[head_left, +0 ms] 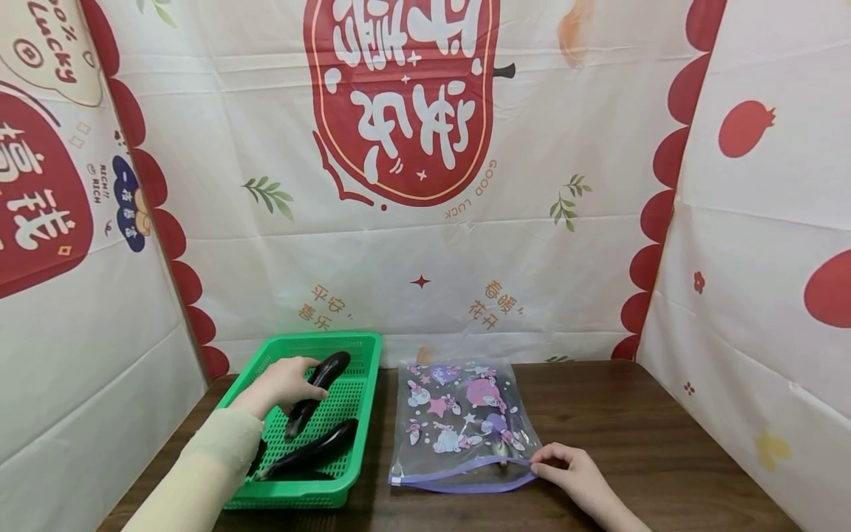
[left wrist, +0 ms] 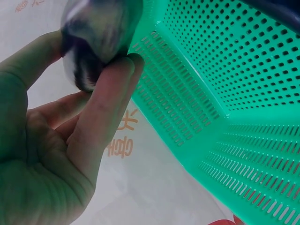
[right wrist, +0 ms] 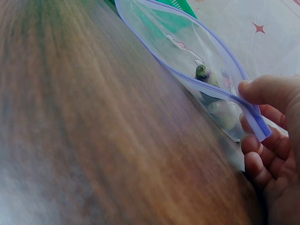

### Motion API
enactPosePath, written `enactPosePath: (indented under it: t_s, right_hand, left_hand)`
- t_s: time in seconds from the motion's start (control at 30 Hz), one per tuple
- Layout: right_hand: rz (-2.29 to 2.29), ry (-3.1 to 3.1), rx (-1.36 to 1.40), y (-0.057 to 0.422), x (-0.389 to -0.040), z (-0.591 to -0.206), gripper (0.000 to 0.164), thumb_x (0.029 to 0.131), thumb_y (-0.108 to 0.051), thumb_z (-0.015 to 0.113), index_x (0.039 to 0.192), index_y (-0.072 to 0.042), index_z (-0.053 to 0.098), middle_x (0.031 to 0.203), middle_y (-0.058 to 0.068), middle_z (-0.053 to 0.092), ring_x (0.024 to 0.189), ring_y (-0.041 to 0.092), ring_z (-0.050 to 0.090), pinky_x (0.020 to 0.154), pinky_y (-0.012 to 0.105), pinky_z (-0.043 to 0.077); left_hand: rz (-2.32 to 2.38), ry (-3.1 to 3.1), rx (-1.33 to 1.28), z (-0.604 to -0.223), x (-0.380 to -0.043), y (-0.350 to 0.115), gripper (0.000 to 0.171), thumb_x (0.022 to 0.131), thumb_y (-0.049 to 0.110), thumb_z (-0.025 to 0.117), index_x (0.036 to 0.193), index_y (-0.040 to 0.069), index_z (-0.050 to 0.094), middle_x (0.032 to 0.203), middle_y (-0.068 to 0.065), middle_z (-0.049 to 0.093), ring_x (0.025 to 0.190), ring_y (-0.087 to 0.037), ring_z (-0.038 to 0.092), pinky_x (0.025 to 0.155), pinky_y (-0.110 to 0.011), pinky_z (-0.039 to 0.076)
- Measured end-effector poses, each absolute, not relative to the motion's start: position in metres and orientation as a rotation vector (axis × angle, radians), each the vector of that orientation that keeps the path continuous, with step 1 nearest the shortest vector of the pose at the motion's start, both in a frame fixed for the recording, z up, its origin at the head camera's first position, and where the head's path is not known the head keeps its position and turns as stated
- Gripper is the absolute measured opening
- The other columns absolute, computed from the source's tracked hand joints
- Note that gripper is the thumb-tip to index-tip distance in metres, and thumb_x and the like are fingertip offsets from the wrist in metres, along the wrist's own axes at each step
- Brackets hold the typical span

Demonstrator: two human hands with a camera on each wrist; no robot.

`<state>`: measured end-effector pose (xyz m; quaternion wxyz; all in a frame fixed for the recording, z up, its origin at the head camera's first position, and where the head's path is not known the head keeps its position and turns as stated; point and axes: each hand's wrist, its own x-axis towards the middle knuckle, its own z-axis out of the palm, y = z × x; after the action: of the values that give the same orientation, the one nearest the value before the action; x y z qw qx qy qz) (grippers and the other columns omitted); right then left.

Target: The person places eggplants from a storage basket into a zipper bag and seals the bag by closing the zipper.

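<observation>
My left hand (head_left: 284, 384) grips a dark purple eggplant (head_left: 326, 373) above the green basket (head_left: 370, 414); in the left wrist view the eggplant (left wrist: 101, 33) sits blurred between thumb and fingers. Below it another eggplant (head_left: 319, 451) lies in the basket, and further dark pieces are partly hidden by the arm and that eggplant. My right hand (head_left: 575, 476) pinches the right corner of a clear printed zip bag (head_left: 425, 436) with a purple closure. The bag's mouth gapes. Inside, the right wrist view shows an eggplant's green stem end (right wrist: 201, 71).
The brown wooden table (head_left: 585, 414) carries basket and bag side by side. A white printed cloth (head_left: 412, 251) hangs behind, with similar cloth walls on the left (head_left: 86, 355) and right (head_left: 751, 295). A white slider (head_left: 396, 481) sits at the bag's left corner.
</observation>
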<state>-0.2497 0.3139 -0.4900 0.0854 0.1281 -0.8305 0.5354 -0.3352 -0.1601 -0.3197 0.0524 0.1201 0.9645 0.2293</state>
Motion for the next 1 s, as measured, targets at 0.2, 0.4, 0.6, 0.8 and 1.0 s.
enactPosePath:
  t_s: [0.2,0.4,0.6,0.8,1.0]
  right_hand:
    - [1.611,-2.512,0.289,0.317,-0.245,-0.489,0.012,0.087,-0.013,0.072,0.092,-0.003,0.071,0.086,-0.001,0.067,0.075,0.005,0.054,0.067,0.023,0.044]
    - [1.606,-2.495,0.358,0.317,-0.246,-0.489,0.01,0.088,-0.012,0.071,0.092,-0.003,0.071,0.086,0.0,0.067,0.075,0.005,0.054,0.066,0.024,0.045]
    - [1.59,-2.434,0.451,0.312,-0.251,-0.489,0.004,0.086,-0.007,0.07,0.09,-0.004,0.071,0.083,-0.002,0.067,0.073,0.004,0.055,0.063,0.024,0.045]
    - [1.588,-2.43,0.454,0.312,-0.25,-0.49,0.004,0.086,-0.006,0.07,0.089,-0.004,0.071,0.083,-0.003,0.067,0.073,0.004,0.055,0.064,0.024,0.046]
    - [1.577,-2.433,0.445,0.312,-0.248,-0.491,0.003,0.086,-0.005,0.07,0.089,-0.006,0.071,0.083,-0.002,0.067,0.073,0.004,0.055,0.064,0.024,0.045]
  left_hand:
    - [0.691,2.949,0.402,-0.318,-0.333,-0.151,0.069,0.084,0.027,0.075,0.141,0.0,0.046,0.131,-0.026,0.053,0.045,-0.02,0.055,0.047,-0.036,0.049]
    - [0.668,2.973,0.416,-0.318,-0.327,-0.146,0.069,0.084,0.026,0.076,0.141,0.0,0.047,0.131,-0.025,0.053,0.044,-0.02,0.054,0.05,-0.039,0.05]
    - [0.677,2.983,0.414,-0.319,-0.324,-0.147,0.07,0.084,0.027,0.076,0.142,0.0,0.046,0.133,-0.026,0.052,0.045,-0.02,0.055,0.05,-0.04,0.051]
    - [0.683,2.989,0.426,-0.318,-0.32,-0.146,0.071,0.084,0.027,0.075,0.142,0.001,0.045,0.134,-0.026,0.051,0.045,-0.02,0.055,0.05,-0.04,0.05]
    - [0.681,2.993,0.439,-0.319,-0.317,-0.143,0.07,0.084,0.028,0.075,0.142,0.001,0.046,0.135,-0.026,0.051,0.045,-0.019,0.055,0.049,-0.037,0.049]
